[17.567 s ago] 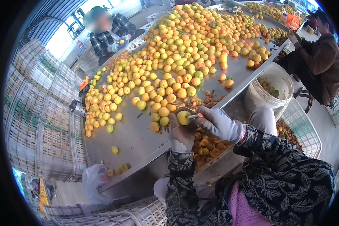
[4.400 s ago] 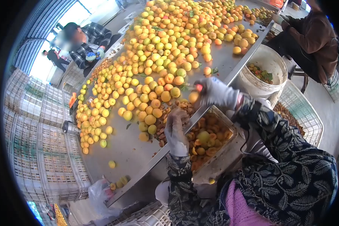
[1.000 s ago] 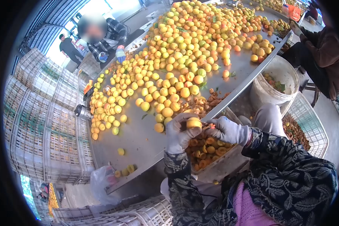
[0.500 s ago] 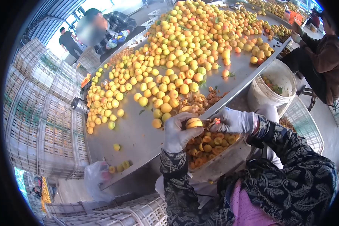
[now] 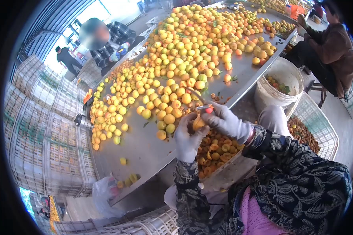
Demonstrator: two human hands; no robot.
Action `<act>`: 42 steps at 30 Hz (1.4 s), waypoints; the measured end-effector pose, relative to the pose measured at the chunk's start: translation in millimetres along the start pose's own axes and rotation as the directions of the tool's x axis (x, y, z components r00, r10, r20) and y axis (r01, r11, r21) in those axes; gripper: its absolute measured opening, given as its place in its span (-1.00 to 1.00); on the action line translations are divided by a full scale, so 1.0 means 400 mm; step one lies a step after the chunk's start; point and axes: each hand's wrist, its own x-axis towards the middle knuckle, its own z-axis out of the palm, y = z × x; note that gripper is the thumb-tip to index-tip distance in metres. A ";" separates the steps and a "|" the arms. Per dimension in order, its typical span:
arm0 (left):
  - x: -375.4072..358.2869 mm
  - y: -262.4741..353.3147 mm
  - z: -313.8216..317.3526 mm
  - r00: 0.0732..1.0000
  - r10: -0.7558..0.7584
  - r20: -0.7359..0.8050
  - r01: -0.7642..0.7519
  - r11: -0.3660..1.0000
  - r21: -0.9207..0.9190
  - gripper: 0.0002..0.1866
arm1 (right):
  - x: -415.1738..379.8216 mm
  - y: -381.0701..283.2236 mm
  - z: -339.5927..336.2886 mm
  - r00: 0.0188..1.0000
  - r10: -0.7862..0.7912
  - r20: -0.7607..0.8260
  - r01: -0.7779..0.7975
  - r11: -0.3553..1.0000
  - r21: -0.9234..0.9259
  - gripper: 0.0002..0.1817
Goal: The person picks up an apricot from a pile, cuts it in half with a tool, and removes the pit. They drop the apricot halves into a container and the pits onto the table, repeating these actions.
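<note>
Along metal table, we see yellow fruit heap; beside table, box of cut fruit. Our left hand cups one fruit; our right hand pinches small tool (partly red) above it.

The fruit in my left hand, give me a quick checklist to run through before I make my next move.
1. Grip: ok. The left hand holds the fruit.
2. Tool ready: ok. The right hand holds the tool, its metal part showing above the fruit.
3. Gloves on: ok, on both hands.
4. Tool clear of the left hand: cannot tell; they look close, and one view does not settle the gap.
5. Fruit cut all the way round: cannot tell; the hands hide part of it.
6. Box of cut fruit uncovered: ok, it stands open below the hands.
</note>
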 end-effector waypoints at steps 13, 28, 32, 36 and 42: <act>-0.027 -0.019 0.079 0.915 0.400 -0.049 -0.365 0.874 0.320 -0.27 | 0.041 -0.022 0.066 0.924 0.003 -0.382 0.017 0.999 0.050 -0.69; -0.014 -0.114 0.096 0.761 0.613 -0.213 -0.345 0.660 0.668 -0.59 | 0.067 -0.030 0.074 0.849 -0.522 0.081 0.419 0.572 -0.705 -0.75; -0.027 -0.122 0.074 0.980 0.070 -0.186 -0.103 0.980 -0.173 -0.65 | 0.085 -0.009 0.036 0.782 -0.521 0.341 0.586 0.431 -0.686 -0.80; -0.017 -0.042 0.085 0.899 -0.422 0.119 0.378 0.608 -0.698 -0.60 | 0.108 0.021 0.030 0.949 -0.089 -0.303 0.095 0.995 0.006 -0.75; -0.009 -0.091 0.072 0.962 -0.274 0.025 0.262 0.887 -0.381 -0.78 | 0.057 0.027 -0.039 0.945 0.194 -0.262 -0.131 0.962 0.238 -0.75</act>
